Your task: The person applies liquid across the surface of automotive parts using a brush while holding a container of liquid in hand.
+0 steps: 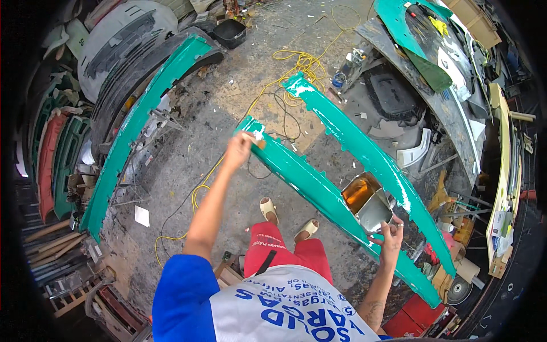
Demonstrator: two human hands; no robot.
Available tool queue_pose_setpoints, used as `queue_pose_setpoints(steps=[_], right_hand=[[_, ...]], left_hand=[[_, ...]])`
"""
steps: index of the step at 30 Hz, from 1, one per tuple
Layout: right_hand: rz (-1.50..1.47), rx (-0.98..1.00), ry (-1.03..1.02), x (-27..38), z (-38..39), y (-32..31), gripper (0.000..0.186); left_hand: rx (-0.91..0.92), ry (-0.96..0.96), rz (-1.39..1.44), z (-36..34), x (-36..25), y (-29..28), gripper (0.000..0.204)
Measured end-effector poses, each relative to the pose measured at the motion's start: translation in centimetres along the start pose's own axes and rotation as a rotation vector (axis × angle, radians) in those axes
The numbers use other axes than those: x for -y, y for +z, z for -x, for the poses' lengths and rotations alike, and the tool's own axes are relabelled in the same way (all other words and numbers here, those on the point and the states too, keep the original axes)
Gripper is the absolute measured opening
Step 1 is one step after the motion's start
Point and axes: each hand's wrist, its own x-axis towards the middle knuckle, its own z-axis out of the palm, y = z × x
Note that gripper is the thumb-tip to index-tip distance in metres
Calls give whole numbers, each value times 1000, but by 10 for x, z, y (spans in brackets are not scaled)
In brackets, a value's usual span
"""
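Observation:
My left hand (238,153) is closed around a small paintbrush (260,144), a little smeared by motion. Its brown bristles are at the far-left end of a long green curved panel (307,175), beside a white patch. In my right hand (390,238) is an open metal can (376,211), tilted, with amber liquid (359,192) inside. The can is above the gap between this panel and a second green panel (364,139) with white streaks, which runs alongside on the right.
A third green panel (134,134) stands at the left near stacked bumpers (128,43). Yellow cord (307,64) coils on the stained floor (188,145) ahead and trails past my feet. At right, a cluttered board (424,85) holds another green part. A black bin (229,33) stands far back.

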Motion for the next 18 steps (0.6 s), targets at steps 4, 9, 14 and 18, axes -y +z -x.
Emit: queue_pose_setpoints(steps=[4,9,14,18], right_hand=[[-22,-54,3,-10,6,-41,50],[-38,-25,4,-16,3,-72,51],[-54,20,6,-18,-7,-99,52],[-7,55,-27,-16,-14,-117,51]], left_hand=[[-79,171,-326,-17,-37,-6,17],[170,348,-469,73,-93,88,21],[369,340,-368,159,-168,168,29],[265,130,64,144,-142,153,17]])
